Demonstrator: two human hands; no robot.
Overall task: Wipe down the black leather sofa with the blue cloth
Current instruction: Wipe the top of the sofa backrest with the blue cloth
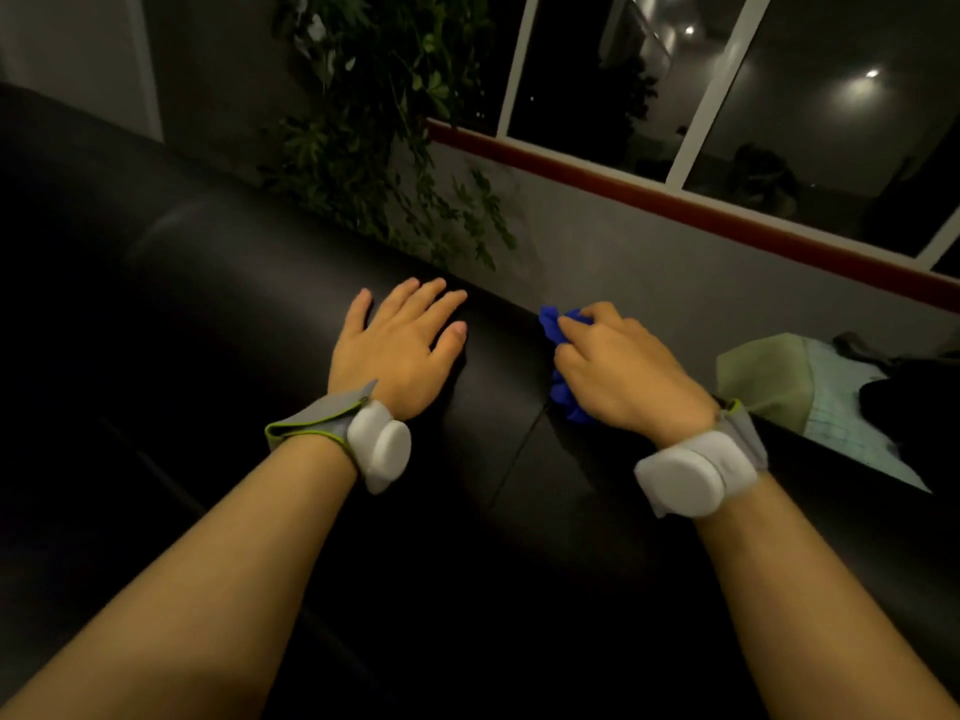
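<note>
The black leather sofa (pixel 218 283) fills the left and lower frame, its smooth, glossy top edge running from upper left toward centre right, with a seam between sections showing just below the hands. The crumpled bright blue cloth (pixel 558 356) sits at centre right of the frame on the sofa's top edge, bunched into folds and mostly covered. The right hand (pixel 623 371) grips it, fingers curled over the bundle and pressing it to the leather. The left hand (pixel 400 345), just left of centre, lies flat on the leather with fingers straight and slightly spread, holding nothing. Each wrist carries a grey strap with a white round device (pixel 382 446); no writing is legible on either. A leafy green plant (pixel 374 148) stands behind the sofa at upper centre. Dark window panes with white frames (pixel 722 90) occupy the upper right. A pale green fabric item (pixel 769 381) lies at the right edge.
</note>
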